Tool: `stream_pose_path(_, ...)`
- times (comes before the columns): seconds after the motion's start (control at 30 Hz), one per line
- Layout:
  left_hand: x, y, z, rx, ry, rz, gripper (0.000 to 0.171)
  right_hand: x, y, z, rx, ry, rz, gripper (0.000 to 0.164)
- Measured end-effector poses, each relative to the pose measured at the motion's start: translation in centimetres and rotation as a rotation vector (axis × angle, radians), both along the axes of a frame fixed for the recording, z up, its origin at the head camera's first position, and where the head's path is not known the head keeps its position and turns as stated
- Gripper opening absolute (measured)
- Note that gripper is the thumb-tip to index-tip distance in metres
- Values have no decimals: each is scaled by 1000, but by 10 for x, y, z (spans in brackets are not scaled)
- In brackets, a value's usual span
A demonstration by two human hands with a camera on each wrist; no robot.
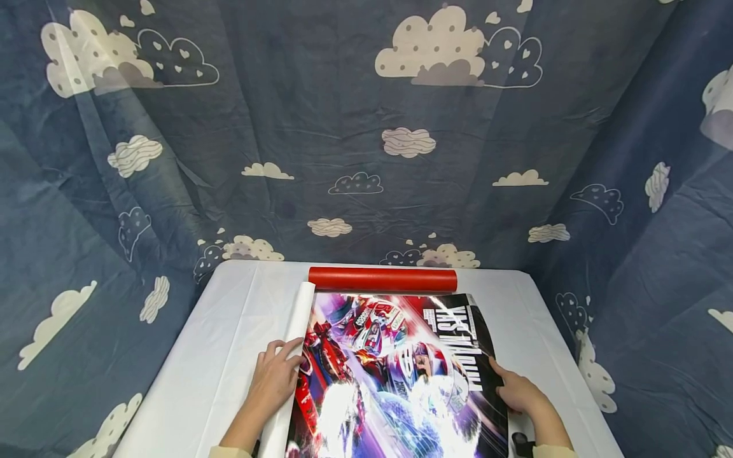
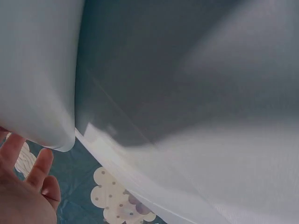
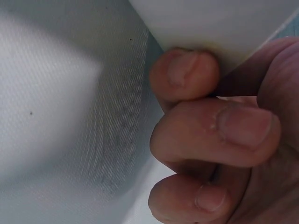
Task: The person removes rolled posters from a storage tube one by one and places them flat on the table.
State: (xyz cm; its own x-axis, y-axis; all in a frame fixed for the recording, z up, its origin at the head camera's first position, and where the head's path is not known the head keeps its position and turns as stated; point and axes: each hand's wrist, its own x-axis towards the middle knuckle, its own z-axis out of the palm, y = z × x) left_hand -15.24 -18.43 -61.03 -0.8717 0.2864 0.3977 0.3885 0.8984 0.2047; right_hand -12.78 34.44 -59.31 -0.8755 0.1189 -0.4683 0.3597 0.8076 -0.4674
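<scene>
A glossy, colourful racing poster (image 1: 395,356) lies partly unrolled, its left side still curled into a white roll (image 1: 300,312). My left hand (image 1: 275,378) rests against that roll, with fingertips touching it; in the left wrist view the visible fingers (image 2: 39,170) are loose beside the roll's pale curve (image 2: 37,70). At the poster's dark right edge, my right hand (image 1: 518,389) pinches the sheet. The right wrist view has curled fingers (image 3: 215,130) at the poster's white underside (image 3: 215,23), lifted off the cloth there. The poster's near end runs out of the head view.
A red tube (image 1: 382,279) lies crosswise beyond the poster's far edge. White cloth covers the table (image 1: 200,356). Dark blue fabric (image 1: 321,114) with cloud prints hangs behind and on both sides. A black strap (image 1: 522,444) shows at the right wrist.
</scene>
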Motion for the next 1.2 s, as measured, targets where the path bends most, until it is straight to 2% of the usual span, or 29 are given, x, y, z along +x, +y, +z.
stream_pose_path(0.1, 0, -1, 1, -14, -21, -6, 17, 0, 0, 0, 1, 2, 1, 79)
stream_pose_path(0.3, 0, -4, 3, -30, -67, 28, 9, 0, 1, 0, -2, -9, -3, 78)
stream_pose_path(0.53, -2, -8, 2, -75, -37, 43, 30, -1, 4, 0, -3, -13, 3, 77)
stream_pose_path(0.67, -2, -12, 3, -71, -18, 60, 35, 0, 5, 1, -3, -12, 3, 78)
stream_pose_path(0.9, -1, -24, 7, -45, -27, 103, 47, 1, 8, 0, -11, -9, 16, 78)
stream_pose_path(1.07, -4, -34, 11, -42, -52, 149, 48, 0, 9, -1, -14, -14, 11, 80)
stream_pose_path(1.2, -6, -42, 13, -21, -75, 189, 42, 0, 9, -2, 6, -24, 15, 80)
